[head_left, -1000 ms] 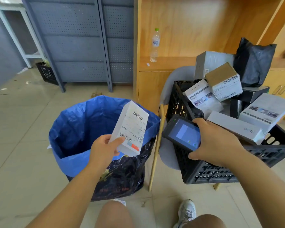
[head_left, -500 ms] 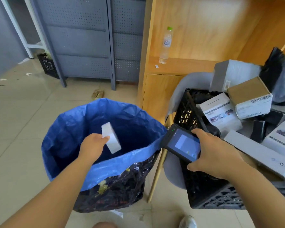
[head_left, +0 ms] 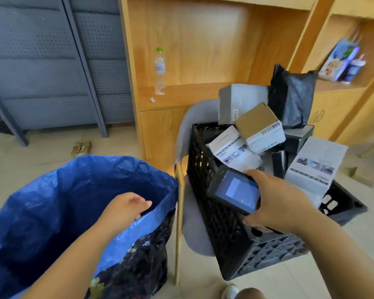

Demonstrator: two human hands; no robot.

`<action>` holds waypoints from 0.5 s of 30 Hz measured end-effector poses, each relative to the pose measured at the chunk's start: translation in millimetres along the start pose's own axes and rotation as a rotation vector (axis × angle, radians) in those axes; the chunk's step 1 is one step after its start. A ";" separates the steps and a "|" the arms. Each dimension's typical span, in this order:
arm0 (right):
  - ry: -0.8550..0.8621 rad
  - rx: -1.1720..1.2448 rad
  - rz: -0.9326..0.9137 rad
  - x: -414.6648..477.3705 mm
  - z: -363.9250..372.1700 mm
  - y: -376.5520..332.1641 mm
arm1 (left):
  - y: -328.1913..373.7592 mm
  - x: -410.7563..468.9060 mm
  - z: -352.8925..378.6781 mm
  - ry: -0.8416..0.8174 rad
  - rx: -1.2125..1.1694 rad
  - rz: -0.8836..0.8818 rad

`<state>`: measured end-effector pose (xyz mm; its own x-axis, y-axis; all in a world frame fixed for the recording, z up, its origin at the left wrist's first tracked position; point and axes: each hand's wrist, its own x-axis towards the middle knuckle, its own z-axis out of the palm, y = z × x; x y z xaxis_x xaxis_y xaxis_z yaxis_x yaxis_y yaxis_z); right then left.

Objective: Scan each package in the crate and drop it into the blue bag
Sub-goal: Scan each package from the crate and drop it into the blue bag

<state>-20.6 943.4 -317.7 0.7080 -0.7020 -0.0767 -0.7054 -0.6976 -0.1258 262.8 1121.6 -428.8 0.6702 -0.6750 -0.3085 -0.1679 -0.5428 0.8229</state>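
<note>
Left hand (head_left: 125, 209): fingers loosely curled, thumb forward, gripping nothing, poised at the near right rim of the blue bag (head_left: 73, 190), whose wide mouth gapes open beneath it. Right hand (head_left: 276, 203): fingers wrapped round the handheld scanner (head_left: 235, 190), screen up, over the left wall of the black crate (head_left: 212, 212). The crate sits tilted on a grey chair (head_left: 194, 234), its wooden leg (head_left: 179, 212) in the narrow gap beside the bag. Packages heap above the crate's rim: a white printed box (head_left: 233, 149), a brown-topped box (head_left: 259, 128), a grey box (head_left: 240, 102). Behind them a black bag (head_left: 294, 93) and a water bottle (head_left: 159, 72) stand on the wooden shelf
</note>
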 end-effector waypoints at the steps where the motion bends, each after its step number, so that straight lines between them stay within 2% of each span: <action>1: 0.006 0.001 0.005 -5.8 -2.3 9.6 | 12.2 -3.9 6.7 -0.003 0.006 0.039; 10: 0.101 0.001 0.074 -35.5 -33.9 96.3 | 135.2 2.2 100.1 -0.030 0.056 0.354; 15: 0.151 0.043 0.135 -29.8 -51.5 140.4 | 205.9 33.9 158.6 0.036 0.062 0.530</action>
<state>-142.5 859.0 -282.2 0.5914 -0.8046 0.0528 -0.7892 -0.5910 -0.1669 136.3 907.8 -345.5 0.5059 -0.8478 0.1590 -0.5314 -0.1611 0.8317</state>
